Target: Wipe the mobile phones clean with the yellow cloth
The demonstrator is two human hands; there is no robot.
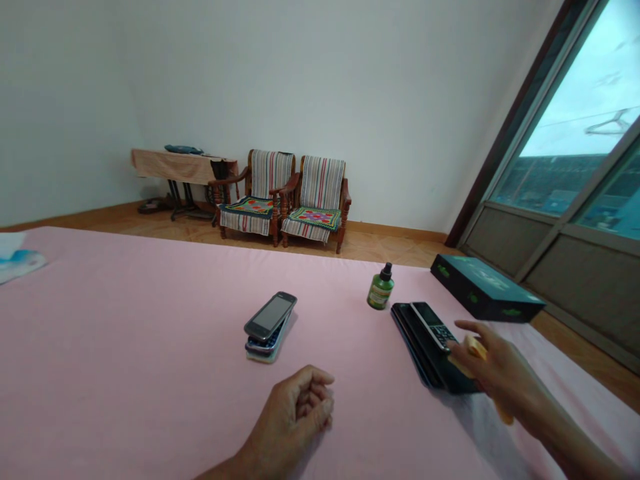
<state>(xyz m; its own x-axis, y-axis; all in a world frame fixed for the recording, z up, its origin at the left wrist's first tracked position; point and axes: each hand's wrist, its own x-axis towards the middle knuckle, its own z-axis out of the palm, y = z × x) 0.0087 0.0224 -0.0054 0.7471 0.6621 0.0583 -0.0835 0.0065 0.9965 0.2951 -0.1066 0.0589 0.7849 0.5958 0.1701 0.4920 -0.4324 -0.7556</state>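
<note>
My left hand (293, 417) rests on the pink cloth, its fingers loosely curled with nothing visible in them. Ahead of it lies a small stack of phones, topped by a dark touchscreen phone (271, 317) set askew. On the right, my right hand (493, 363) grips a yellow cloth (475, 347), part of which hangs below the palm. Its fingers are at the lower end of a keypad phone (433, 325); whether they touch it I cannot tell. That phone lies on a stack of flat black items (420, 353), partly hidden by the hand.
A green bottle with a black cap (381, 288) stands beyond the black stack. A dark box (487, 287) lies at the right edge of the pink-covered surface (150, 347). A white-and-blue packet (20, 260) is at far left. Two wooden chairs (323, 183) stand against the wall.
</note>
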